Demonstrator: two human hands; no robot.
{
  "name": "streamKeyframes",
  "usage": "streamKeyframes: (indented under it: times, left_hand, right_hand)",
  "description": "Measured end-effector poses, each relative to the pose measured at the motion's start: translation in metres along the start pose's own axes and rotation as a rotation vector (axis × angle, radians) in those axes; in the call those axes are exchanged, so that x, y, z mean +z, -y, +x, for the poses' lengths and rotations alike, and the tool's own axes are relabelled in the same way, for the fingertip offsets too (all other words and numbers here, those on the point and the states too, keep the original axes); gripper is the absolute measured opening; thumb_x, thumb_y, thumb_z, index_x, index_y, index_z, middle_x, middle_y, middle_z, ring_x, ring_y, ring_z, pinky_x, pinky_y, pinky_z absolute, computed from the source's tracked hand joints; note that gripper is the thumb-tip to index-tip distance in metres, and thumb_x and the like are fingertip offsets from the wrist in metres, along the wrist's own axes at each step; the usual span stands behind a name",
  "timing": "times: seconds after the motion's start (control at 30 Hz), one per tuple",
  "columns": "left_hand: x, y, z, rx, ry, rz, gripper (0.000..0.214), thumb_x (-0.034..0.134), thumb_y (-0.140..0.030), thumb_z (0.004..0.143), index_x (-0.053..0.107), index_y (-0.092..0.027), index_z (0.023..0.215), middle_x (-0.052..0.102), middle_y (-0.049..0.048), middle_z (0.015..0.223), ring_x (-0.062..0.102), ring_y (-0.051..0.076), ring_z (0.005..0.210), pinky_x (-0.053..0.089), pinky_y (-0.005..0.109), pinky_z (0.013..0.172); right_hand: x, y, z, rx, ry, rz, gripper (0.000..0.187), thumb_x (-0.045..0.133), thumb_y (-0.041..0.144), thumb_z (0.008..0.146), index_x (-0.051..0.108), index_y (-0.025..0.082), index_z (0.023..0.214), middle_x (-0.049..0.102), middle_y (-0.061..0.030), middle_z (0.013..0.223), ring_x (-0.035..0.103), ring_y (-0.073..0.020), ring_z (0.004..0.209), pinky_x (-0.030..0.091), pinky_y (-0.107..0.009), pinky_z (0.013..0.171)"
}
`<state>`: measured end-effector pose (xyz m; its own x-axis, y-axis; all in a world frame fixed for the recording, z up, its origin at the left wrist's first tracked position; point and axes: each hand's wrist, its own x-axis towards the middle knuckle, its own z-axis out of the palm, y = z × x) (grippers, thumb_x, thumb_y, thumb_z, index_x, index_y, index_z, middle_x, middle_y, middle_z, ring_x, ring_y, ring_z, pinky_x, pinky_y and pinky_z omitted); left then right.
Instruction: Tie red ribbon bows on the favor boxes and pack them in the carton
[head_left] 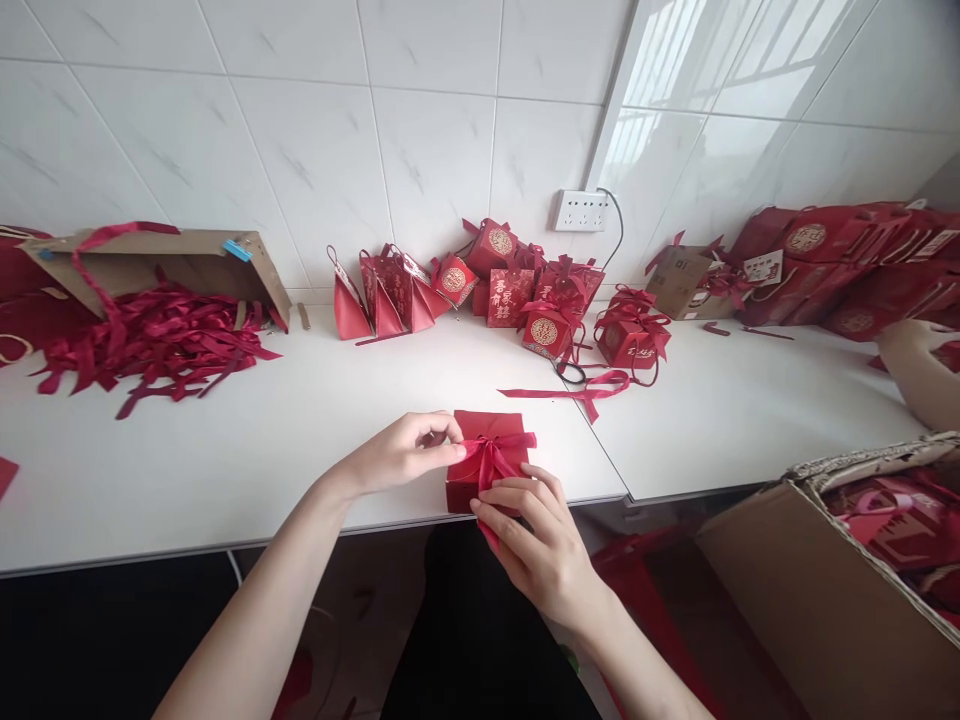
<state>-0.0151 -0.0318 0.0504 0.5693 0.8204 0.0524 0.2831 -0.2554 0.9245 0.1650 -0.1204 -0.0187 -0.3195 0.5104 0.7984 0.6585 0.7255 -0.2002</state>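
A small red gift box (pixel 463 425) sits at the front edge of the white table, with a red ribbon bow (pixel 491 447) across its top. My left hand (pixel 420 447) comes in from the left, thumb and fingers pinched on the bow's left end. Over the box's near right corner, my right hand (pixel 540 540) has its fingers curled and pinched on a ribbon tail, which shows below the fingertips. The bow's right end sticks out free past the box's right side. My right fingers hide part of the box's front.
Loose red ribbons (pixel 180 345) spill from an open cardboard box (pixel 270 280) at left. Finished red boxes (pixel 547 330) and triangular ones (pixel 351 310) line the wall. A loose ribbon (pixel 555 393) lies behind my box. At right are red bags (pixel 806 255), a large carton (pixel 795 580) and another person's hand (pixel 911 350).
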Motion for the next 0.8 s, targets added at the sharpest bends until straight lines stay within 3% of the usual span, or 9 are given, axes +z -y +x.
streamKeyframes:
  times: [0.17, 0.27, 0.47, 0.6, 0.7, 0.8]
  left_hand:
    - [0.002, 0.003, 0.001, -0.172, 0.057, -0.272, 0.025, 0.061, -0.041, 0.075, 0.059, -0.019, 0.063, 0.039, -0.0041, 0.046, 0.032, 0.008, 0.041, 0.025, 0.021, 0.039]
    - [0.003, 0.008, 0.003, -0.215, 0.01, -0.252, 0.026, 0.063, -0.042, 0.074, 0.057, -0.019, 0.063, 0.042, -0.004, 0.049, 0.029, 0.005, 0.038, 0.018, 0.019, 0.036]
    - [-0.003, 0.008, 0.002, -0.076, -0.086, 0.113, 0.018, 0.063, -0.036, 0.074, 0.064, -0.021, 0.083, 0.062, 0.0007, 0.074, 0.044, 0.008, 0.045, 0.036, 0.021, 0.044]
    - [-0.002, -0.002, 0.007, 0.075, -0.238, 0.475, 0.022, 0.062, -0.035, 0.074, 0.066, -0.024, 0.092, 0.057, 0.002, 0.098, 0.053, 0.01, 0.058, 0.046, 0.026, 0.063]
    - [0.01, -0.006, 0.016, 0.183, -0.155, 0.597, 0.016, 0.059, -0.035, 0.077, 0.067, -0.024, 0.086, 0.057, 0.0031, 0.095, 0.058, 0.02, 0.088, 0.046, 0.029, 0.077]
    - [0.021, -0.005, 0.02, 0.181, -0.056, 0.617, 0.011, 0.057, -0.031, 0.079, 0.065, -0.023, 0.08, 0.06, 0.003, 0.088, 0.057, 0.022, 0.089, 0.046, 0.03, 0.075]
  right_hand:
    - [0.001, -0.001, 0.0, -0.006, -0.019, 0.021, 0.027, 0.053, 0.007, 0.085, 0.061, 0.02, 0.107, 0.068, -0.0056, 0.09, 0.063, -0.0171, 0.088, 0.047, -0.043, 0.091]
    - [0.001, -0.001, -0.001, -0.004, -0.016, 0.026, 0.025, 0.054, 0.007, 0.085, 0.061, 0.02, 0.105, 0.067, -0.0056, 0.089, 0.063, -0.0174, 0.088, 0.047, -0.043, 0.091]
    - [0.0, -0.003, 0.0, -0.028, -0.015, 0.029, 0.022, 0.055, 0.004, 0.084, 0.062, 0.016, 0.101, 0.067, -0.007, 0.089, 0.062, -0.0173, 0.087, 0.046, -0.045, 0.092]
    - [-0.001, -0.002, 0.0, -0.039, -0.027, 0.014, 0.024, 0.055, 0.004, 0.084, 0.062, 0.016, 0.102, 0.067, -0.0069, 0.088, 0.062, -0.0179, 0.088, 0.046, -0.045, 0.093]
    - [0.0, 0.0, 0.0, -0.04, -0.026, -0.006, 0.023, 0.055, 0.004, 0.083, 0.063, 0.016, 0.101, 0.068, -0.0067, 0.088, 0.062, -0.0177, 0.088, 0.045, -0.046, 0.095]
    - [0.002, 0.002, 0.001, -0.025, -0.015, -0.023, 0.022, 0.055, 0.004, 0.084, 0.064, 0.016, 0.101, 0.068, -0.0064, 0.089, 0.062, -0.0167, 0.088, 0.044, -0.045, 0.097]
